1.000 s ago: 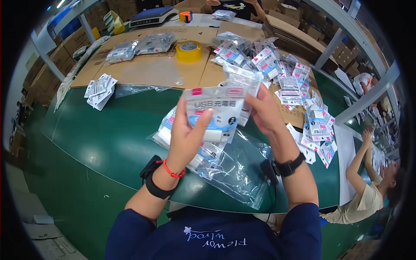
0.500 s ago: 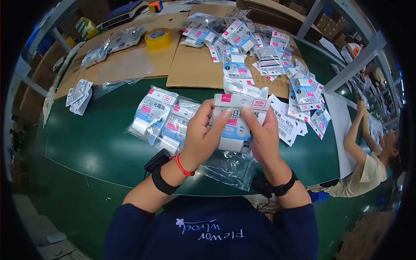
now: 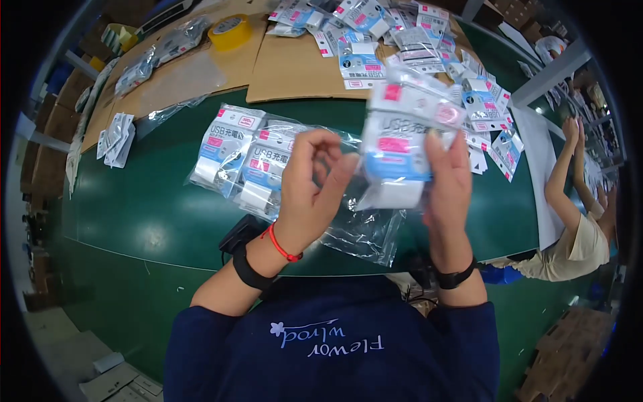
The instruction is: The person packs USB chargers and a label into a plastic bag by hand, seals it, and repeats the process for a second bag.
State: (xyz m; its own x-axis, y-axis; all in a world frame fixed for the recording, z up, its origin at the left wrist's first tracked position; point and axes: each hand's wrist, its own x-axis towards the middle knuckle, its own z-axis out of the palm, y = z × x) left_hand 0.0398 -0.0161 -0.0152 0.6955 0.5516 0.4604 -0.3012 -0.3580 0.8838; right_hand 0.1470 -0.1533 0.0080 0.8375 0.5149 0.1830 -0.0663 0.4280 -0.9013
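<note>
In my right hand is a packaged USB charger, a white, blue and pink pouch blurred by motion. My right thumb lies across its front. My left hand is just left of the pouch, its fingers half curled and the thumb apart from them, holding nothing. Left of that hand, two more charger packs lie side by side in clear plastic on the green table. Below the held pouch, a clear plastic bag lies flat near the table's front edge.
A pile of charger packs covers the cardboard at the back and spills right. Farther left are a yellow tape roll, bagged packs and a small stack of cards. A co-worker sits at the right.
Both hands held the charger pack before; now my left hand is off it. My right hand has moved the pack rightward and up. The view has shifted slightly.
</note>
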